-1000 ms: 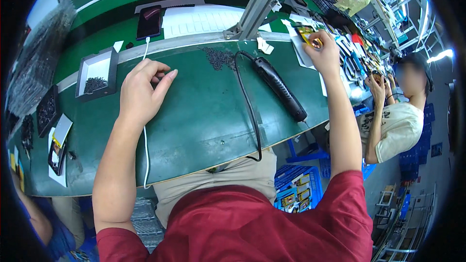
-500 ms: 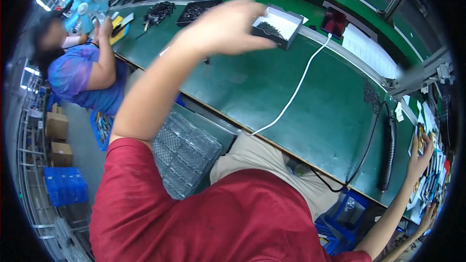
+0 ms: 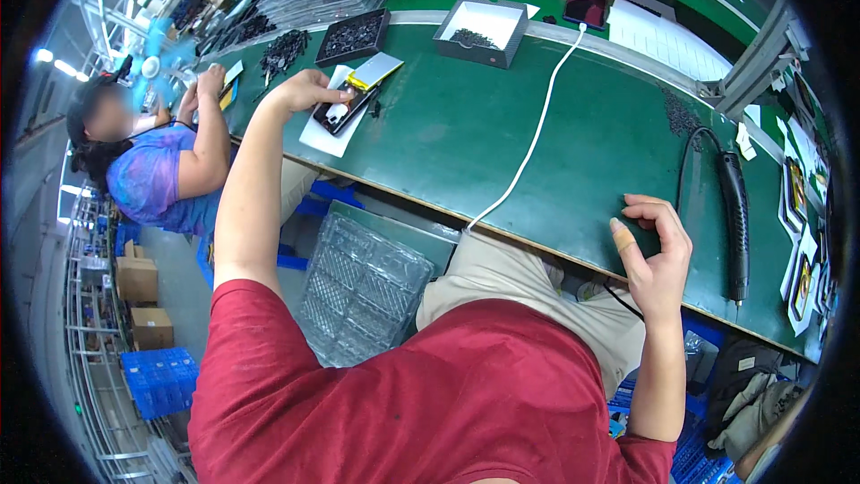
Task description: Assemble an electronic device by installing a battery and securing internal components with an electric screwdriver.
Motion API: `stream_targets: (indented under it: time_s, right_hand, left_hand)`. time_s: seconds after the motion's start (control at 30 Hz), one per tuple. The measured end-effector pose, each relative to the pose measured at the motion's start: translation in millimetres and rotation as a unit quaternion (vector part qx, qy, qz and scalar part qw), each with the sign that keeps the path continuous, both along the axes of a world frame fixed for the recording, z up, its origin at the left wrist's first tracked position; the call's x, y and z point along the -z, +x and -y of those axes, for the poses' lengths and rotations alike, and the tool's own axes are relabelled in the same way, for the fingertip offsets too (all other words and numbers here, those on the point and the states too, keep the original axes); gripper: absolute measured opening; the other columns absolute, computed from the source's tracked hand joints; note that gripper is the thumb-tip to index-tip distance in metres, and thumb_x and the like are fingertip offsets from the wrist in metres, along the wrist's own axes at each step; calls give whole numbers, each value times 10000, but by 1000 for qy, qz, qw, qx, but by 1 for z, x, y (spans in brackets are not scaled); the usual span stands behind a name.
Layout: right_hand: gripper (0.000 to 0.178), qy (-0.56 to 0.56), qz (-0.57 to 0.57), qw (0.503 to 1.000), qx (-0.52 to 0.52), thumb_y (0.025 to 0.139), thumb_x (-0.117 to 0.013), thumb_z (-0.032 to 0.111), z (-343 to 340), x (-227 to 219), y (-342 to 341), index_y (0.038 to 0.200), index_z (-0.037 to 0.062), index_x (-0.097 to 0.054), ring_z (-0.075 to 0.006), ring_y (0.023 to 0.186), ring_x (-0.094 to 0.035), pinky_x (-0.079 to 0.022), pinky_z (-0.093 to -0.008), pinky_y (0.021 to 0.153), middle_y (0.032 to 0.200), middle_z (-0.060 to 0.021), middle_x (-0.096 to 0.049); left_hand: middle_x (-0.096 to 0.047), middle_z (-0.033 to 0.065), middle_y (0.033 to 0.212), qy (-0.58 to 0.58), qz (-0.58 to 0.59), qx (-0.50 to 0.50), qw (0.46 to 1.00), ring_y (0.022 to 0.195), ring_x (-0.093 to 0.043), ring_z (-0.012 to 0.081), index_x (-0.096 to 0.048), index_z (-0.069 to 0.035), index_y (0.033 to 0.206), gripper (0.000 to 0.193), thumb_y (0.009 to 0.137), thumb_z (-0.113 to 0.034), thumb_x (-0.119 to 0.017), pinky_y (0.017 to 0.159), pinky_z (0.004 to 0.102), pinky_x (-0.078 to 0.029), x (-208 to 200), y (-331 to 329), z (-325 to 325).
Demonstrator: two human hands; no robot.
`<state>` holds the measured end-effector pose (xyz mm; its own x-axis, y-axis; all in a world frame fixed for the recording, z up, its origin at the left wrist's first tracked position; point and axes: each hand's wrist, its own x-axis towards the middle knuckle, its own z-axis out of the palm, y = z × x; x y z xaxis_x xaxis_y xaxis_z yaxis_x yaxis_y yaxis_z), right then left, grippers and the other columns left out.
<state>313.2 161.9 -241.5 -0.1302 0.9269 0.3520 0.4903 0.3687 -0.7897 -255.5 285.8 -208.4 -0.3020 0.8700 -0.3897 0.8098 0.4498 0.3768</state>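
Note:
At the left part of the bench, my left hand [image 3: 300,92] pinches the near edge of an opened phone [image 3: 336,116], thumb and fingers closed on it. A silver battery with a yellow edge [image 3: 376,70] sticks up from the phone's far end. Beneath the phone lies a white sheet [image 3: 321,138]. My right hand [image 3: 660,251] hovers over the bench's front edge on the right, fingers bent and apart from the thumb, with nothing in it. A tan bandage wraps its thumb.
Behind stand a black tray of small dark parts [image 3: 356,34] and a box of small parts [image 3: 488,34]. A white cable [image 3: 543,125] crosses the green bench to a dark-screened device [image 3: 585,4]. Rightward lies a black electric screwdriver [image 3: 736,224]. A co-worker [image 3: 148,161] sits left.
My left hand has moved left from near the parts box onto the opened phone. My right hand has come away from the items at the far right to the bench's front edge.

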Motion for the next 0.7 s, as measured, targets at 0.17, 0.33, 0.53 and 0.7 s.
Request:
stream_targets:
  time_s: [0.17,0.33,0.53,0.7]
  right_hand:
    - [187,-17,-20,1000,-11,821,-783,44,0,-1,1,950,-23,-666,-242,918,-679,-521,-322,835,1064,-160,-723]
    - [174,-28,-33,999,-20,830,-773,52,-3,-1,8,953,-15,-670,-219,918,-675,-514,-307,837,1065,-148,-727]
    - [273,-209,-232,948,-69,895,-787,100,5,-4,13,1097,-31,-660,-175,1008,-683,-553,-317,907,1115,-115,-710]
    - [478,-339,-294,882,-147,947,-742,203,-15,-34,-17,1325,-45,-587,-200,1104,-681,-541,-332,957,1198,-140,-700]
  left_hand:
    - [-772,52,1011,-13,173,-13,985,845,-699,104,-732,-31,1107,380,866,-301,-846,735,257,-517,-4,17,18]
    - [-763,71,1020,25,408,-67,910,865,-729,130,-684,-11,1168,285,931,-150,-759,781,279,-588,-13,30,33]
    - [-733,57,1077,160,444,29,881,891,-716,120,-616,-11,1253,450,857,-120,-798,799,279,-583,-25,118,63]
    - [-729,88,1091,169,569,94,799,902,-721,145,-581,15,1323,547,823,-68,-787,823,301,-593,-13,249,80]
